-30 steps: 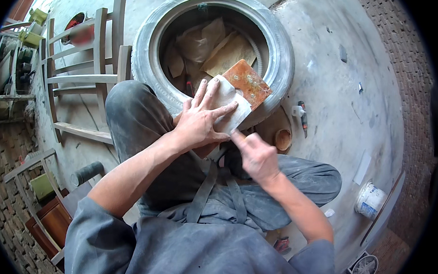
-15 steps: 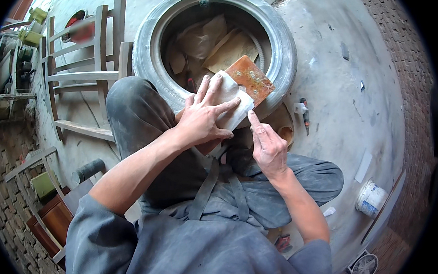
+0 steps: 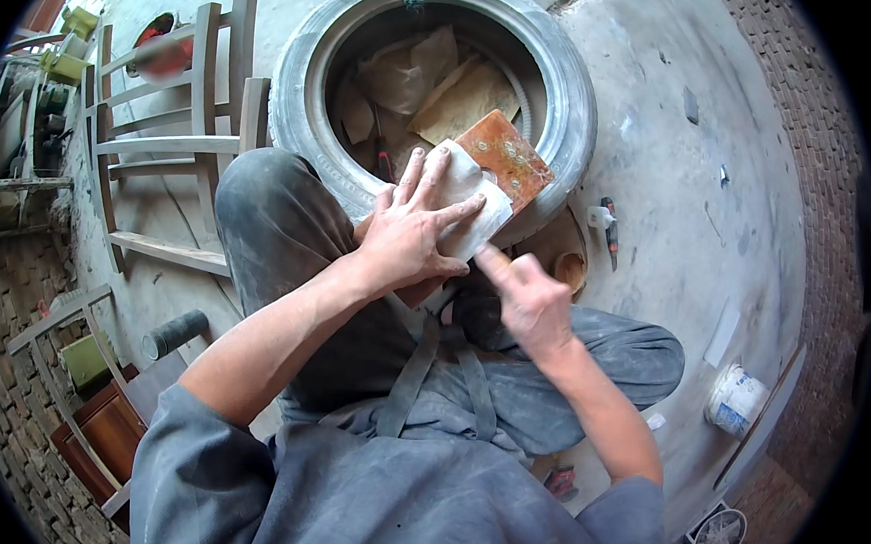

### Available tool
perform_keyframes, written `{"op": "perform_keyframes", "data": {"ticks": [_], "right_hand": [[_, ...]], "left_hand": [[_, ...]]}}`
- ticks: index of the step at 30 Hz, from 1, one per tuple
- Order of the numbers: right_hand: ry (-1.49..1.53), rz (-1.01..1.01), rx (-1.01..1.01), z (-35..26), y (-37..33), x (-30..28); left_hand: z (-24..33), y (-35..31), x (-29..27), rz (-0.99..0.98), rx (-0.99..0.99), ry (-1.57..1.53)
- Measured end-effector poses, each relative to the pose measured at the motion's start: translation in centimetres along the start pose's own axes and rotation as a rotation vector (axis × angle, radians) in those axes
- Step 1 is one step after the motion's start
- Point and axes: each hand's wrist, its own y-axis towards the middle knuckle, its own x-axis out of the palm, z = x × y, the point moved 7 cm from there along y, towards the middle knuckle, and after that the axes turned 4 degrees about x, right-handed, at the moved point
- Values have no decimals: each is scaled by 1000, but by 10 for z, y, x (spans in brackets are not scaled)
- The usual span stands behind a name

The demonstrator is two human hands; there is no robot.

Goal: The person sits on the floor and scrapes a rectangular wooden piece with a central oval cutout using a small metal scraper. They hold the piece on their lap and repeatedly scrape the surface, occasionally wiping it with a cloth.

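Observation:
My left hand point(image 3: 412, 223) lies flat and spread on a white sheet point(image 3: 482, 219), pressing it down. The sheet looks like paper or thin cloth and rests on an orange-brown board point(image 3: 506, 158) with worn spots. The board leans over the near rim of a large grey tyre point(image 3: 570, 154). At the sheet's lower right edge is my right hand point(image 3: 532, 301), its index finger stretched toward that edge and the other fingers curled in. Motion smears its fingertip, and anything inside the curled fingers is hidden.
Brownish sheets point(image 3: 470, 100) lie inside the tyre. A wooden chair frame point(image 3: 168, 144) stands at the left. To the right are an orange-and-black tool point(image 3: 611, 233) and a white tub point(image 3: 736, 400). A dark cylinder point(image 3: 175, 335) sits at the lower left.
My right hand's index finger has slid down and left along the sheet's edge, toward me. My left hand stays pressed on the sheet. The view has shifted slightly.

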Motion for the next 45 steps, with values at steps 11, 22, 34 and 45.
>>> {"op": "perform_keyframes", "data": {"ticks": [11, 22, 34, 45], "right_hand": [[-10, 24, 21, 8, 4, 3], [267, 67, 125, 7, 15, -20], [228, 65, 54, 18, 14, 5], [429, 211, 148, 41, 36, -27]], "left_hand": [[1, 1, 0, 35, 9, -15], [-3, 1, 2, 37, 6, -28], [1, 2, 1, 37, 16, -16], [0, 2, 1, 39, 15, -10]]}}
